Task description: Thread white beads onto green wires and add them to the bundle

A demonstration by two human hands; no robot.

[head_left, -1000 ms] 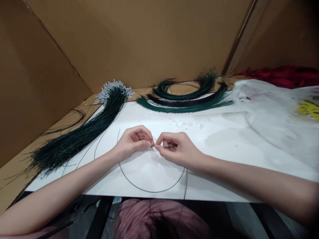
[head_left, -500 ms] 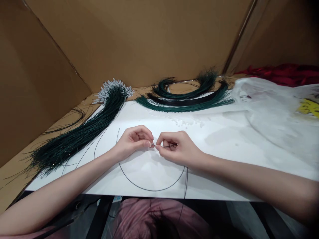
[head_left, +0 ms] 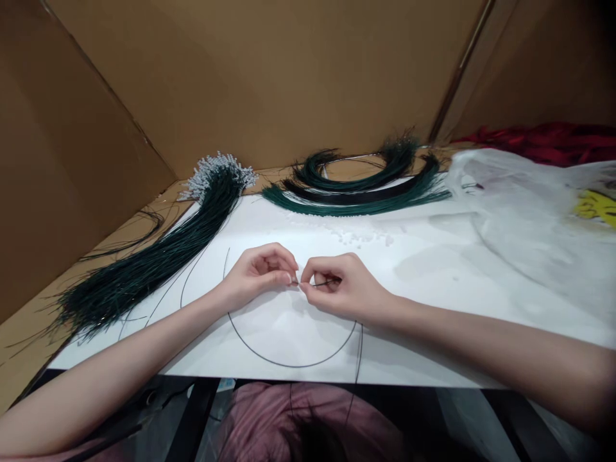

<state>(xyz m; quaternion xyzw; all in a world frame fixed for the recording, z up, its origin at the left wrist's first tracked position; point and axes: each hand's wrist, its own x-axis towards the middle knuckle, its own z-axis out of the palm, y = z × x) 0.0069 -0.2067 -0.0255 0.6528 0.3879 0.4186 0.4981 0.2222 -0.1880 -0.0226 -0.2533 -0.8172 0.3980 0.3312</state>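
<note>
My left hand (head_left: 258, 269) is closed in a pinch, thumb against fingertips, on a thin dark cord. Fingertip to fingertip with it, my right hand (head_left: 347, 287) pinches the same cord, and a short length crosses its palm. A small pale spot shows between the fingertips, too small to name. Below the hands, the cord (head_left: 294, 366) curves in a wide loop over the white board (head_left: 423, 359). Small white beads (head_left: 356, 239) lie scattered just beyond my hands.
A long bundle of dark green cords (head_left: 163, 256) with white beaded ends (head_left: 216, 176) lies at left. Curved cord bundles (head_left: 356, 204) rest at the back. A plastic bag (head_left: 534, 218) and red fabric (head_left: 548, 142) are at right. Cardboard walls (head_left: 269, 77) enclose the table.
My fingertips have come very slightly closer together at the cord. The loop has shifted a touch; otherwise the scene is the same.
</note>
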